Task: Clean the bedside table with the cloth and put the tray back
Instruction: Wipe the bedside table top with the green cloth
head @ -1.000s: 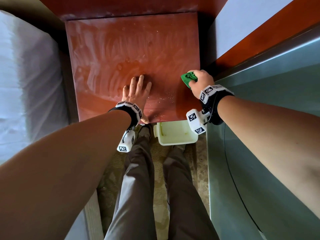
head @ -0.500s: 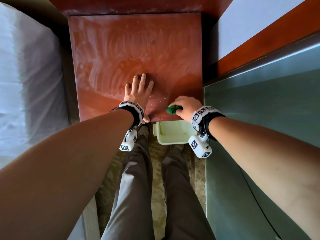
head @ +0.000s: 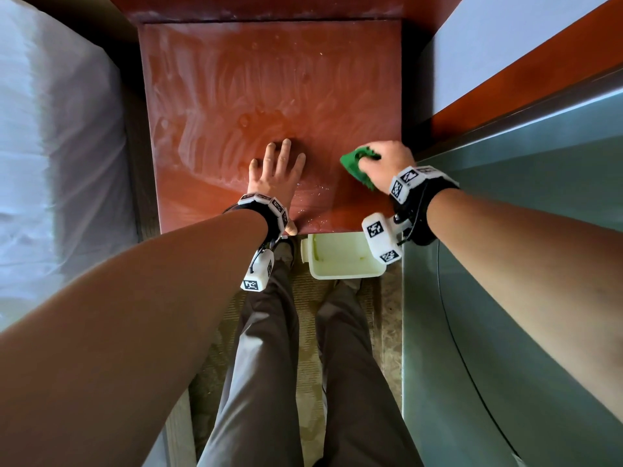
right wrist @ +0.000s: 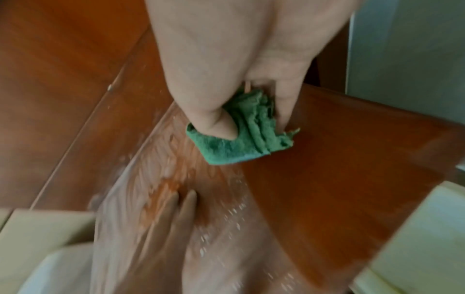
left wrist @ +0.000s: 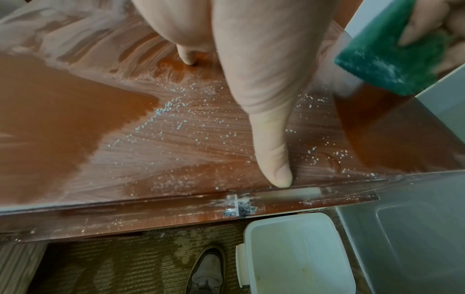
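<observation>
Half the tray [head: 340, 261] under table [head: 269, 79].

The head camera looks straight down from high up at the red-brown counter [head: 269, 79] and the floor. The left wrist camera sits very close above the counter's front edge. The right wrist camera looks down near its right side. All three share the counter top.
</observation>
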